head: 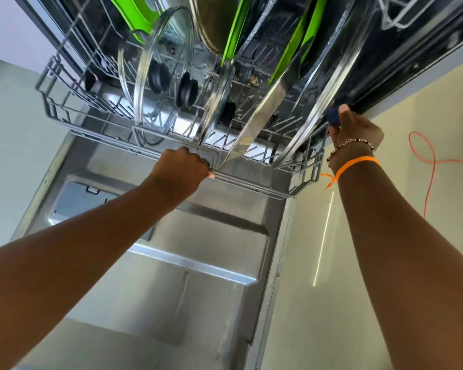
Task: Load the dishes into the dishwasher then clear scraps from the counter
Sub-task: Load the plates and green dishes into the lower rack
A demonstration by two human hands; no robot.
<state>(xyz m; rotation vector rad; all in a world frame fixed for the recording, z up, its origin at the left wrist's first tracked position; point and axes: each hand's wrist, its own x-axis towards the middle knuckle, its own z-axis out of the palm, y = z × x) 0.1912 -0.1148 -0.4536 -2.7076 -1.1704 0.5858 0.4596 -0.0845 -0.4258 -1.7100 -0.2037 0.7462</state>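
**Loaded rack drawn out over open door**

Stainless dishwasher door (198,263) lying flat, bare. Grey wire rack (251,180) above it, glass lids (163,76) and green boards (235,30) standing on edge. Left hand (182,169) fingers curled around front rail. Right hand (354,128) pinching a dark knob (333,116) at right edge.

grey wire rack (64,113) holds upright glass lids (166,62), green boards (235,30)

no readable text, no labels, no brands, no numbers
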